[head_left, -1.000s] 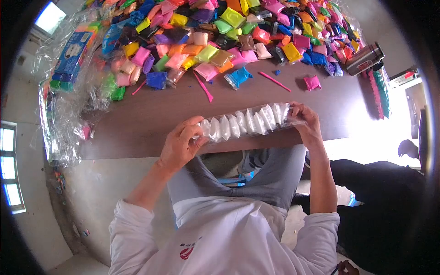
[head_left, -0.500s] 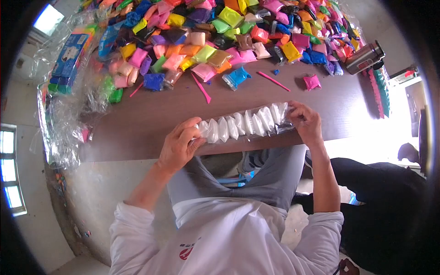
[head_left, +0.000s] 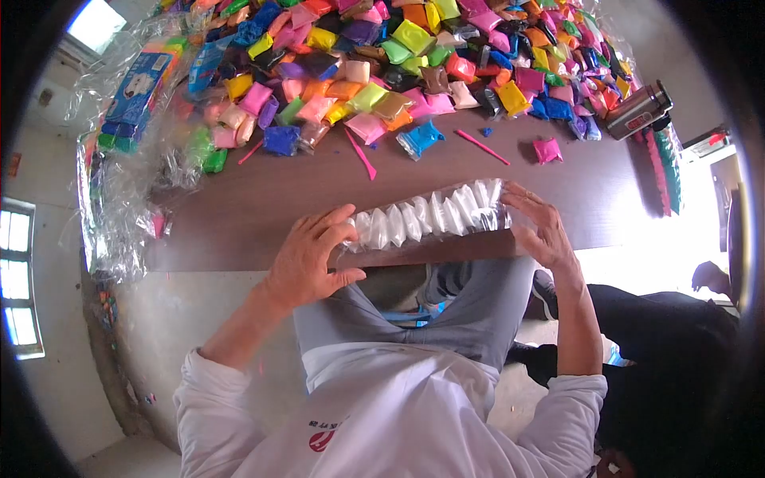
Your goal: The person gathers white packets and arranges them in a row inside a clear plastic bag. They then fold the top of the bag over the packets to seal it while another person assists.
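A clear sleeve of several white clay packets (head_left: 430,215) lies in a row at the near edge of the brown table (head_left: 303,199). My left hand (head_left: 311,259) presses against its left end with fingers spread. At the right end, my right hand (head_left: 542,227) rests flat against the sleeve, fingers extended. Both hands squeeze the row between them rather than closing around it.
A large heap of coloured clay packets (head_left: 414,48) covers the far side of the table. A blue packet (head_left: 420,137), pink sticks (head_left: 360,154) and a pink packet (head_left: 547,149) lie loose nearer. A metal flask (head_left: 637,110) lies at right. Crumpled clear plastic (head_left: 119,207) lies at left.
Both hands have loosened from pinching the sleeve's ends to flat, spread fingers against them. The row of white packets stays at the table's near edge.
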A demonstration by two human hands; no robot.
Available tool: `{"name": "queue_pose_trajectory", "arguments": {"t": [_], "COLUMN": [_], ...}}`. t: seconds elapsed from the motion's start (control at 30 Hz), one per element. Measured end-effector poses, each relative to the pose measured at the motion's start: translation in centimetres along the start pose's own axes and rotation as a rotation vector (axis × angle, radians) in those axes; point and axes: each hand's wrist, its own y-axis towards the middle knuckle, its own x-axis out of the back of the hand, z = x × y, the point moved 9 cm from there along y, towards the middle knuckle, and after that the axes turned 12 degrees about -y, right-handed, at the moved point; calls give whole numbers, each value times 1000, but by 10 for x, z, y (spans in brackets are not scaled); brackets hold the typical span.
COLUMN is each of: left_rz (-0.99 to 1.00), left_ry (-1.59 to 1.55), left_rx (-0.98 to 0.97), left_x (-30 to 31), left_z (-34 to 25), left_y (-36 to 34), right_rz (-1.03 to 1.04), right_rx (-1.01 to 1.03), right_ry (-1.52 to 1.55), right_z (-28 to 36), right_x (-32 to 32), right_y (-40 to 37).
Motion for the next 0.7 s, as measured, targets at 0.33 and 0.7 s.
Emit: {"name": "queue_pose_trajectory", "arguments": {"t": [0.33,0.7], "left_rz": [-11,-156], "left_ry": [-26,8], "left_rx": [-4,13], "left_x": [7,8], "left_z": [-4,-22], "left_y": [6,29], "right_rz": [-42,-103], "right_rx": [-393,-414], "right_ry": [-148,-119], "right_z": [-2,-6], "right_x": [-13,-12], "right_y": [12,12]}}
